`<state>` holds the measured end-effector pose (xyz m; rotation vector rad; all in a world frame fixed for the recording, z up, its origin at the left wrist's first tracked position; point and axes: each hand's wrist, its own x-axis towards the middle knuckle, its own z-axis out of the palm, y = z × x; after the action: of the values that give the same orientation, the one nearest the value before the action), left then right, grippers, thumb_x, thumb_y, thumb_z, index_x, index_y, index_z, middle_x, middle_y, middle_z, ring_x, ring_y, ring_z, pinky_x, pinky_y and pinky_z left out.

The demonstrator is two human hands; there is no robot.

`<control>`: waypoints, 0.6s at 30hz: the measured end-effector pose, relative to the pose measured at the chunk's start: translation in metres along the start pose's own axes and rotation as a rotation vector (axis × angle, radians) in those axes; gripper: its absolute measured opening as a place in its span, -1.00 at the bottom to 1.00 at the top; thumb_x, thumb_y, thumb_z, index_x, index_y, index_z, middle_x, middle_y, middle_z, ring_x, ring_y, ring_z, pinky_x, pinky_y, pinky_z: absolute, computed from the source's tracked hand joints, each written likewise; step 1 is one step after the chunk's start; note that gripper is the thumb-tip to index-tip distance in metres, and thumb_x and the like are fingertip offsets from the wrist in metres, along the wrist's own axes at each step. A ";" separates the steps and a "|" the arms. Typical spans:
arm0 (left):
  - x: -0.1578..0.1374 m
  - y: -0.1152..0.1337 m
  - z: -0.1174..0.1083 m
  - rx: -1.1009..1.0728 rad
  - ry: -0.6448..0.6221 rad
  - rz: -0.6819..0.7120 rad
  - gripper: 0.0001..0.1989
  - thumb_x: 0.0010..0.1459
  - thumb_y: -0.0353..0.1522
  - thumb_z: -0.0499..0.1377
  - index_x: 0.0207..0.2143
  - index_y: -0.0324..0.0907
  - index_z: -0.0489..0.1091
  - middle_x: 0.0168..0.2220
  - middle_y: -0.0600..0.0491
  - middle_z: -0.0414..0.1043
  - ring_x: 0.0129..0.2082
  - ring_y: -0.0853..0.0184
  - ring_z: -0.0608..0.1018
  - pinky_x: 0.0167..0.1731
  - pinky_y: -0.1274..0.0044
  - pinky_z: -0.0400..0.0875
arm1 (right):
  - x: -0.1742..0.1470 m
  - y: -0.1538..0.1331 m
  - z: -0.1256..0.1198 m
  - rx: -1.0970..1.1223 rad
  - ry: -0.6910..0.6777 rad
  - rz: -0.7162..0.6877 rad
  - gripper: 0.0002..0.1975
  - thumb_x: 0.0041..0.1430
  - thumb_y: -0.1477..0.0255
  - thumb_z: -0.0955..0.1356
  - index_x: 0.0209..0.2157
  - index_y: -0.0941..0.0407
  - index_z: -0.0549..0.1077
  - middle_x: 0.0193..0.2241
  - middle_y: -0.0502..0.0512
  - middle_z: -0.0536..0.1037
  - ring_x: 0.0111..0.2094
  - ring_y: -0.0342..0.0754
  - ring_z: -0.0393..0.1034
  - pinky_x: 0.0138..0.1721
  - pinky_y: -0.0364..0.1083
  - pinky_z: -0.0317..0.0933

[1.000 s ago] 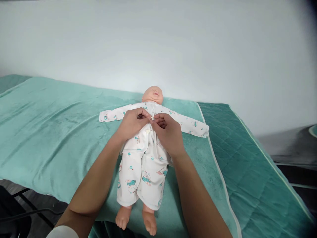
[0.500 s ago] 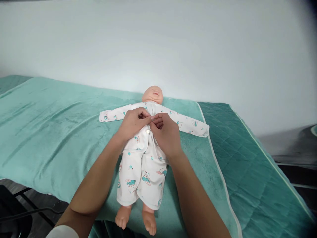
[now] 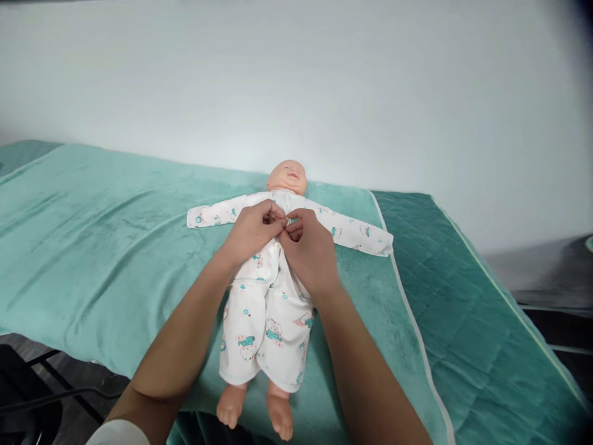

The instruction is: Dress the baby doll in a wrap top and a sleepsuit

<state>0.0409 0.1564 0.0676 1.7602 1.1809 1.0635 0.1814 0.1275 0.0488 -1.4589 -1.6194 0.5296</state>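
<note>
A baby doll (image 3: 287,176) lies on its back, dressed in a white printed shirt (image 3: 361,233) and matching trousers (image 3: 273,337). The shirt's sleeves stretch out to both sides, and its front is partly parted below the chest. My left hand (image 3: 257,228) pinches the shirt front at the chest, thumb against fingertips. Right beside it, my right hand (image 3: 309,247) pinches the same front opening, the fingertips of both hands meeting. A small button (image 3: 277,246) shows just below them. What lies between the fingertips is mostly hidden.
A light green blanket (image 3: 115,247) with a pale edge covers the bed beneath the doll. Darker quilted cover (image 3: 463,309) shows at the right. A white wall (image 3: 296,80) stands behind the bed. Black chair parts and a cable (image 3: 65,392) are at lower left.
Both hands stay at the shirt's chest opening. Their fingertips have shifted only slightly, with the right fingers a little more parted from the left ones. The doll lies as before.
</note>
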 end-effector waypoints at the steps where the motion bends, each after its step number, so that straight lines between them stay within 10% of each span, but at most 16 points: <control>1: 0.000 0.000 0.000 -0.006 0.000 -0.003 -0.92 0.11 -0.35 0.19 -0.34 -0.16 0.45 -0.34 0.07 0.51 -0.33 0.36 0.50 -0.28 0.51 0.35 | 0.000 0.000 0.000 -0.007 0.003 -0.005 -0.82 0.16 0.41 0.30 -0.16 0.01 0.36 -0.42 -0.03 0.52 -0.38 -0.03 0.42 -0.33 -0.05 0.18; 18: 0.002 -0.006 0.000 -0.293 0.026 -0.064 -0.88 0.06 -0.35 0.27 -0.32 -0.17 0.43 -0.35 0.08 0.45 -0.34 0.40 0.47 -0.29 0.54 0.33 | 0.001 0.002 -0.007 0.260 -0.045 0.015 -0.78 0.15 0.36 0.35 -0.14 0.03 0.43 -0.43 -0.05 0.51 -0.45 -0.12 0.37 -0.34 -0.09 0.24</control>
<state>0.0391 0.1599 0.0626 1.4775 1.0312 1.1600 0.1887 0.1273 0.0513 -1.2739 -1.5120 0.7558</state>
